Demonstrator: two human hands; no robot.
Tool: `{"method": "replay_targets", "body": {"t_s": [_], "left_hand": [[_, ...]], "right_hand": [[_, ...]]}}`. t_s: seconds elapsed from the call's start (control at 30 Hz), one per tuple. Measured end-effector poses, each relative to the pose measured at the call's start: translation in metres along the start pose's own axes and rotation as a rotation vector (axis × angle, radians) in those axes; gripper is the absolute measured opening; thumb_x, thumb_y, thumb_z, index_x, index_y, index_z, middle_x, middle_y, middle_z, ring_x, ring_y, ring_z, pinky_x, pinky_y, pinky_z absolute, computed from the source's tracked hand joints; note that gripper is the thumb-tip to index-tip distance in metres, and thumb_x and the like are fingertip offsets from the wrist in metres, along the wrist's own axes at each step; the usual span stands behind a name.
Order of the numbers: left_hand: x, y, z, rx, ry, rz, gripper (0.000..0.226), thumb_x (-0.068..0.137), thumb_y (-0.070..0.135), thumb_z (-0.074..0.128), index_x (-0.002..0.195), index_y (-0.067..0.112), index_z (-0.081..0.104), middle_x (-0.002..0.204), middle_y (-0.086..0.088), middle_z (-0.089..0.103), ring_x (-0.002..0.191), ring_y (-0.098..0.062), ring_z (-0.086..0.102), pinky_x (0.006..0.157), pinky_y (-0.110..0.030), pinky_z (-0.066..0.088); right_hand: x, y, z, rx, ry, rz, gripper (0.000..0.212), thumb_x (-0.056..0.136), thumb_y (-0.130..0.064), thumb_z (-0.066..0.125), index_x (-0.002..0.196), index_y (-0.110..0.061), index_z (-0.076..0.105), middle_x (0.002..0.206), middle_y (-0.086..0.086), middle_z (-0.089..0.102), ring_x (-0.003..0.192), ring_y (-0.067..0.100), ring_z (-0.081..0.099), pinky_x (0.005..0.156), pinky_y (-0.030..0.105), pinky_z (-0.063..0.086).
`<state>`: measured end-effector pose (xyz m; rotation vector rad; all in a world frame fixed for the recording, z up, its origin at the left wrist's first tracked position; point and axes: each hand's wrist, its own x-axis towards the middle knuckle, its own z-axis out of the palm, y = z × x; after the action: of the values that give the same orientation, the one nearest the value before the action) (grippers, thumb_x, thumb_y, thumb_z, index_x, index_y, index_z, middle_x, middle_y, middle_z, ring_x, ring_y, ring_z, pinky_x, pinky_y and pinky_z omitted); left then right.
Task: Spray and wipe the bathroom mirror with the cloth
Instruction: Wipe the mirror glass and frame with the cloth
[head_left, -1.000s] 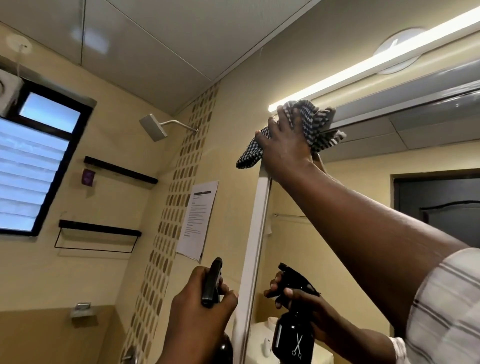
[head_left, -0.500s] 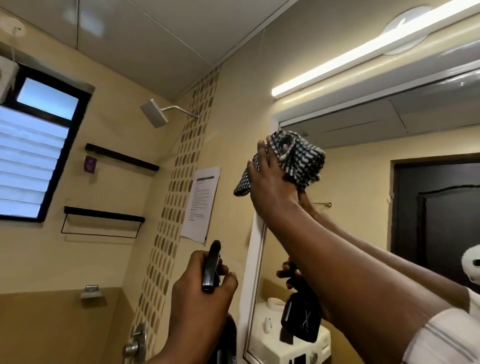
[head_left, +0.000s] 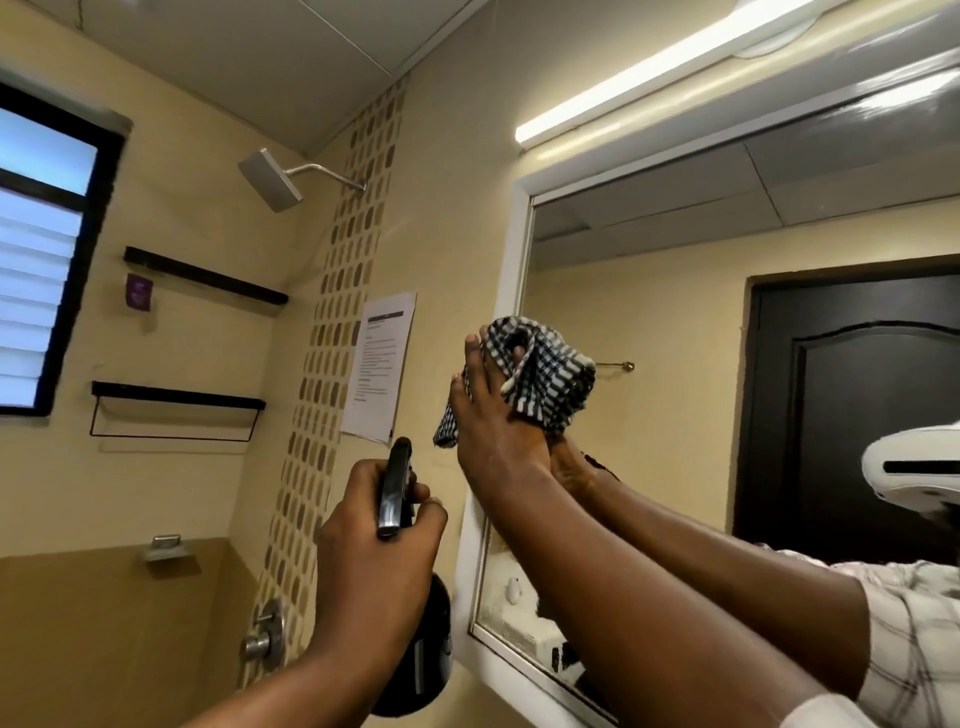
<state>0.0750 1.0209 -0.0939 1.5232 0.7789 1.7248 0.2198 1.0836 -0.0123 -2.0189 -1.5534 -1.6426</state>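
The white-framed bathroom mirror (head_left: 675, 322) fills the right of the head view. My right hand (head_left: 493, 415) presses a black-and-white checked cloth (head_left: 545, 374) against the glass near the mirror's left edge, about halfway down. My left hand (head_left: 379, 556) grips a black spray bottle (head_left: 397, 488) by its neck, held upright to the left of the mirror frame. The bottle's body (head_left: 421, 665) shows below my wrist. My arms are mirrored in the glass.
A strip light (head_left: 649, 78) runs above the mirror. A printed notice (head_left: 379, 364) hangs on the tiled wall left of it. A shower head (head_left: 270, 179), two dark shelves (head_left: 176, 400) and a window (head_left: 41, 249) are further left. A dark door reflects in the mirror.
My right hand has drawn the cloth down the mirror's left side from the top corner to mid-height. My left hand has kept the bottle in place.
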Motion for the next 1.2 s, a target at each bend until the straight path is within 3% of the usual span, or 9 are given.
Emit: {"method": "replay_targets", "body": {"t_s": [0.2, 0.23, 0.27, 0.3, 0.33, 0.43, 0.53, 0.83, 1.2], "left_hand": [[-0.007, 0.002, -0.01, 0.019, -0.005, -0.007, 0.01, 0.086, 0.022, 0.068, 0.088, 0.028, 0.06, 0.077, 0.004, 0.064, 0.07, -0.009, 0.06, 0.059, -0.029, 0.046], [-0.007, 0.002, -0.012, 0.018, -0.009, -0.014, 0.01, 0.086, 0.021, 0.068, 0.088, 0.028, 0.06, 0.078, 0.005, 0.065, 0.07, -0.011, 0.061, 0.06, -0.031, 0.047], [-0.008, 0.001, -0.014, 0.016, -0.013, -0.023, 0.011, 0.086, 0.02, 0.068, 0.088, 0.028, 0.061, 0.078, 0.007, 0.065, 0.071, -0.012, 0.061, 0.061, -0.032, 0.048], [-0.008, 0.001, -0.016, 0.015, -0.017, -0.03, 0.011, 0.085, 0.02, 0.068, 0.088, 0.028, 0.061, 0.079, 0.008, 0.066, 0.072, -0.011, 0.062, 0.062, -0.032, 0.047], [-0.009, 0.0, -0.018, 0.012, -0.021, -0.034, 0.012, 0.085, 0.019, 0.068, 0.088, 0.028, 0.062, 0.08, 0.009, 0.066, 0.073, -0.01, 0.062, 0.062, -0.031, 0.047], [-0.011, -0.001, -0.023, 0.005, -0.033, -0.036, 0.013, 0.085, 0.016, 0.069, 0.088, 0.028, 0.062, 0.083, 0.008, 0.067, 0.077, -0.008, 0.061, 0.061, -0.026, 0.044], [-0.014, -0.002, -0.027, -0.008, -0.046, -0.04, 0.014, 0.086, 0.016, 0.068, 0.088, 0.028, 0.062, 0.085, 0.009, 0.067, 0.079, -0.004, 0.059, 0.06, -0.023, 0.04], [-0.025, -0.004, -0.029, 0.002, -0.059, -0.046, 0.013, 0.085, 0.014, 0.068, 0.088, 0.026, 0.063, 0.086, 0.008, 0.067, 0.079, -0.004, 0.059, 0.061, -0.023, 0.041], [-0.031, -0.002, -0.028, 0.041, -0.066, -0.059, 0.012, 0.085, 0.017, 0.068, 0.09, 0.026, 0.062, 0.086, 0.005, 0.066, 0.078, -0.015, 0.062, 0.062, -0.03, 0.044]], "right_hand": [[-0.054, -0.027, 0.022, 0.374, -0.022, 0.119, 0.068, 0.102, -0.031, 0.039, 0.153, -0.002, 0.004, 0.158, 0.027, -0.014, 0.133, 0.05, -0.036, 0.098, 0.075, -0.019], [-0.059, -0.039, 0.027, 0.73, -0.067, 0.202, 0.061, 0.103, -0.035, 0.038, 0.154, -0.012, 0.014, 0.163, 0.016, 0.002, 0.148, 0.033, -0.012, 0.117, 0.062, -0.001], [-0.067, -0.042, 0.024, 1.065, -0.072, 0.283, 0.049, 0.103, -0.04, 0.037, 0.15, -0.031, 0.029, 0.161, 0.0, 0.022, 0.146, 0.002, 0.014, 0.121, 0.03, 0.018], [-0.074, -0.039, 0.034, 1.326, -0.104, 0.384, 0.04, 0.103, -0.043, 0.038, 0.143, -0.043, 0.037, 0.154, -0.014, 0.036, 0.132, -0.018, 0.028, 0.109, 0.008, 0.027], [-0.081, -0.023, 0.049, 1.538, -0.11, 0.471, 0.037, 0.104, -0.043, 0.038, 0.141, -0.043, 0.041, 0.149, -0.019, 0.04, 0.129, -0.02, 0.033, 0.106, 0.006, 0.029], [-0.098, 0.067, 0.104, 2.0, -0.424, 0.644, 0.035, 0.105, -0.018, 0.042, 0.139, -0.014, 0.049, 0.14, 0.01, 0.054, 0.123, 0.02, 0.057, 0.108, 0.04, 0.042], [-0.107, 0.126, 0.138, 2.351, -0.443, 0.592, 0.028, 0.092, 0.003, 0.049, 0.12, 0.0, 0.051, 0.108, 0.016, 0.065, 0.085, 0.024, 0.067, 0.071, 0.032, 0.058], [-0.109, 0.125, 0.163, 2.483, -0.448, 0.39, 0.031, 0.089, 0.006, 0.055, 0.119, -0.003, 0.052, 0.112, 0.018, 0.057, 0.108, 0.034, 0.053, 0.079, 0.035, 0.053], [-0.115, 0.13, 0.156, 2.445, -0.451, 0.358, 0.029, 0.087, 0.006, 0.051, 0.113, -0.002, 0.057, 0.108, 0.019, 0.059, 0.1, 0.038, 0.045, 0.077, 0.034, 0.053]]}}
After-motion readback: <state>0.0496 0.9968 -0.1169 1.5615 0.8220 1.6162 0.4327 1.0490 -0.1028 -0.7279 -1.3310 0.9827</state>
